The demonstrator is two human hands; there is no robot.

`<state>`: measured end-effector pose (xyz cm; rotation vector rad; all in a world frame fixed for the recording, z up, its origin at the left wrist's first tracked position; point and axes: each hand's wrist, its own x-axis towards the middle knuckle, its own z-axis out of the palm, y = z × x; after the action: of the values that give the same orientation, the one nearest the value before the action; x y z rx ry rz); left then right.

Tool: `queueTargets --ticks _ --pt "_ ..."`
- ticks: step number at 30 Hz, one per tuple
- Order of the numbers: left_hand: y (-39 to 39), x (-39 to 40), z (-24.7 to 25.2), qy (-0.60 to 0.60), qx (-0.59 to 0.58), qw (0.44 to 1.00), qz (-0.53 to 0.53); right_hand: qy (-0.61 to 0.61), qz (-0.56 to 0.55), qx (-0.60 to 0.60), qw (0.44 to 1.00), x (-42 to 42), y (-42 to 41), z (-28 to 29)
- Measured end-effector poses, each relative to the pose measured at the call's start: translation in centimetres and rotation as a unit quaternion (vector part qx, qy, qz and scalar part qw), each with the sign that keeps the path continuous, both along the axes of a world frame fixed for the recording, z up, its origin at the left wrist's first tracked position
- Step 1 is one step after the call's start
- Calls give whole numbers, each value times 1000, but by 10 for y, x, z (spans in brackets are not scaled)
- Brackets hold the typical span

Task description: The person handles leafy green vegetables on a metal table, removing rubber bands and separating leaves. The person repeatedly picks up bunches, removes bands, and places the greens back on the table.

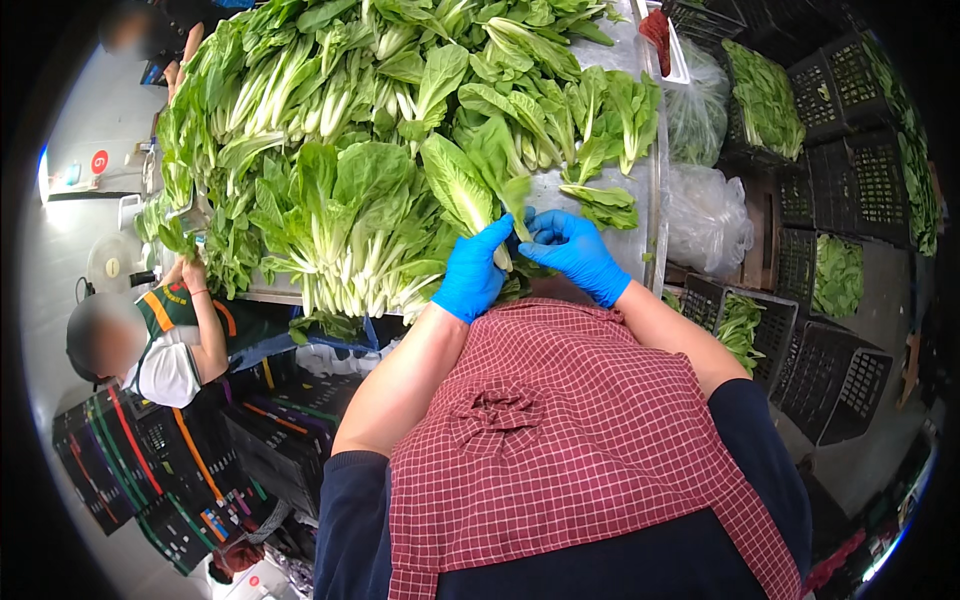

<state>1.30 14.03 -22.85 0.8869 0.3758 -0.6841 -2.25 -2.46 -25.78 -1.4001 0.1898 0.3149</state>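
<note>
My left hand (471,276), in a blue glove, grips a leafy green (461,184) by its pale stem end, leaves pointing away from me. My right hand (581,253), gloved alike, pinches the stalk of a single leaf (517,196) close beside it. That leaf is slightly blurred, and whether it is still attached cannot be made out. Both hands are at the near edge of a metal table (611,45), just past my checked apron (570,390). Left of them lies a row of greens (352,217) with white stems towards me. A few loose leaves (604,201) rest beyond my right hand.
A large heap of greens (300,82) covers the far table. To the right are clear plastic bags (705,217), a white tray (679,64) with a red thing, and black crates (832,382), some holding greens. A co-worker (176,330) handles greens at left; another person (169,37) is farther off.
</note>
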Motion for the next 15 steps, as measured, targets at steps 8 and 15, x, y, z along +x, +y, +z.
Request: queueTargets --ticks 8,15 --pt "5 0 -2 15 -64 997 -28 47 -1 22 999 -3 -4 3" --pt "9 1 -19 38 -61 997 -26 69 98 52 991 2 -14 2"
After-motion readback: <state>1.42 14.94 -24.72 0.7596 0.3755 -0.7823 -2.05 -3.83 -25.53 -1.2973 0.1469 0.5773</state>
